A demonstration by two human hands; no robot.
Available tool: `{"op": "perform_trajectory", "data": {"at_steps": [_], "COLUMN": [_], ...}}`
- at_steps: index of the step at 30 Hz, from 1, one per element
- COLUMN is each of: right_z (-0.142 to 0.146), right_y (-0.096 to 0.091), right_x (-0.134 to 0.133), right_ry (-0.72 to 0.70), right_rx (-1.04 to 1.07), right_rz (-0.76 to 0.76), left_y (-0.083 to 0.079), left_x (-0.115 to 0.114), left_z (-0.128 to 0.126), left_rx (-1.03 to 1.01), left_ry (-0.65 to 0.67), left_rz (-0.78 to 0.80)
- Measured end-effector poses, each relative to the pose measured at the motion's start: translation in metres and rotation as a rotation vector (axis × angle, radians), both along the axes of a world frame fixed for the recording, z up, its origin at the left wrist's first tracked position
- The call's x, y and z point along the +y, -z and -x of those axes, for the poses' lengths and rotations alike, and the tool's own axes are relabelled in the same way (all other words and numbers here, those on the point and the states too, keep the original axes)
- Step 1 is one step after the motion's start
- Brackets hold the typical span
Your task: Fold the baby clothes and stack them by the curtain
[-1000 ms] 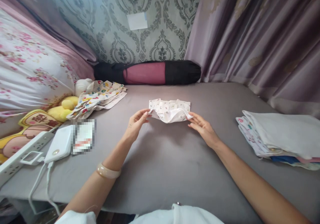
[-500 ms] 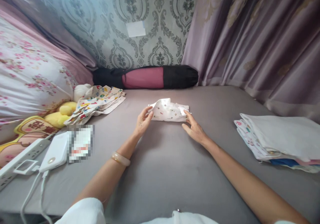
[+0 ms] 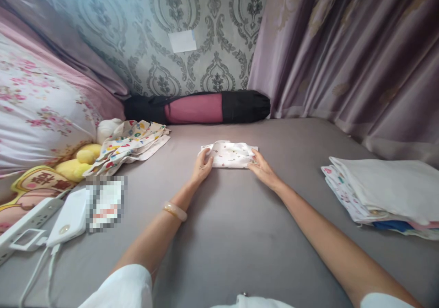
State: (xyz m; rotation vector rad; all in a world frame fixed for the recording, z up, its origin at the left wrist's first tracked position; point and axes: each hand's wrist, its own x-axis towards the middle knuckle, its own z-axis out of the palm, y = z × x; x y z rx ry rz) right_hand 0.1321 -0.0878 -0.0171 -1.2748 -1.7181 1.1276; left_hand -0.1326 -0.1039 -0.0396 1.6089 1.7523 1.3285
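A small white cotton cloth with a scattered print (image 3: 231, 157) lies in a low rectangular bundle between the person's hands, on a grey sheet-covered surface (image 3: 226, 235). The left hand (image 3: 201, 167) touches its left edge and the right hand (image 3: 265, 170) its right edge. On each hand the thumb and fingers stand somewhat apart at the cloth's border; whether they pinch the fabric, I cannot tell.

The folding looks well advanced: the bundle is compact and its near edge fairly straight, but its top layer is rumpled and not yet flat.

Well apart to the right, a layered stack of folded white and coloured fabrics (image 3: 387, 184) appears finished. On the left, a cream cloth with bright multicoloured shapes (image 3: 128, 143) lies loosely heaped near a yellow plush toy (image 3: 68, 168).

Along the wall rests a long black-and-maroon fabric bag (image 3: 194, 109); its contents are hidden.
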Motion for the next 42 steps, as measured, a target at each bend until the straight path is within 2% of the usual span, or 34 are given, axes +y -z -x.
{"op": "perform_trajectory", "data": {"at_steps": [6, 10, 12, 16, 20, 25, 30, 36, 42], "right_z": [0.004, 0.009, 0.013, 0.023, 0.037, 0.056, 0.075, 0.087, 0.080], "right_y": [0.000, 0.002, 0.003, -0.001, -0.016, -0.036, -0.044, -0.041, -0.035], "right_x": [0.001, 0.003, 0.004, 0.005, 0.014, 0.045, 0.082, 0.109, 0.124], "right_ry": [-0.017, -0.027, -0.037, -0.041, -0.025, -0.004, 0.042, 0.032, -0.065], "right_rx": [-0.140, -0.312, -0.415, -0.597, -0.667, -0.754, -0.847, -0.814, -0.608], "right_rz": [-0.002, -0.103, -0.140, -0.222, -0.301, -0.280, -0.197, -0.104, -0.069], "left_y": [-0.012, -0.021, -0.022, -0.019, -0.016, -0.012, -0.013, -0.014, -0.016], "left_x": [-0.001, -0.006, -0.009, -0.013, -0.013, -0.011, -0.012, -0.013, -0.014], "left_z": [-0.015, -0.032, -0.040, -0.052, -0.061, -0.065, -0.062, -0.062, -0.062], "left_rx": [0.407, 0.591, 0.662, 0.761, 0.825, 0.839, 0.820, 0.826, 0.834], "left_ry": [-0.048, -0.096, -0.100, -0.031, 0.091, 0.147, 0.192, 0.216, 0.216], "left_rz": [0.135, 0.291, 0.314, 0.231, 0.078, -0.021, -0.129, -0.132, -0.122]}}
